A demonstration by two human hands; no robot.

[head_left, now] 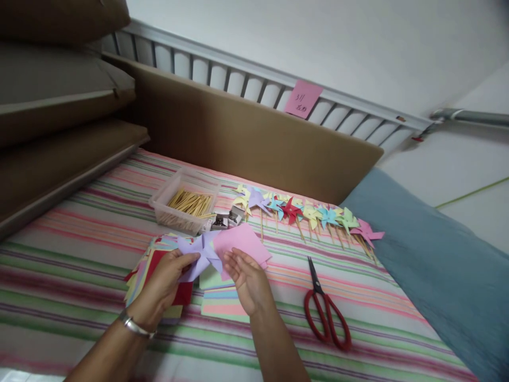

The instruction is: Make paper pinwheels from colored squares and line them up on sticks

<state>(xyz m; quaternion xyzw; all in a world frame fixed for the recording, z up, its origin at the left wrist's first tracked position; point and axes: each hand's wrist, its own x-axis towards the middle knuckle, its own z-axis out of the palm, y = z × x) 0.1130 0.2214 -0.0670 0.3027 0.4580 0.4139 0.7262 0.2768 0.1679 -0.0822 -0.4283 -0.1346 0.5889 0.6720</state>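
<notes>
My left hand (pixel 165 281) pinches a folded lilac paper pinwheel (pixel 201 253) by its left blades. My right hand (pixel 248 278) has its fingers curled at the lower edge of a pink paper sheet (pixel 242 241), holding it just right of the pinwheel. Both hands hover over stacks of coloured paper squares (pixel 220 305) lying on the striped cloth (pixel 99 233). A silver bracelet (pixel 133 324) is on my left wrist.
A clear plastic box of wooden sticks (pixel 186 204) stands behind the papers. A row of finished pinwheels on sticks (pixel 310 215) lies to the right. Red scissors (pixel 326 313) lie right of my right hand. Brown cardboard (pixel 246 138), railing and blue cloth (pixel 445 270) border the area.
</notes>
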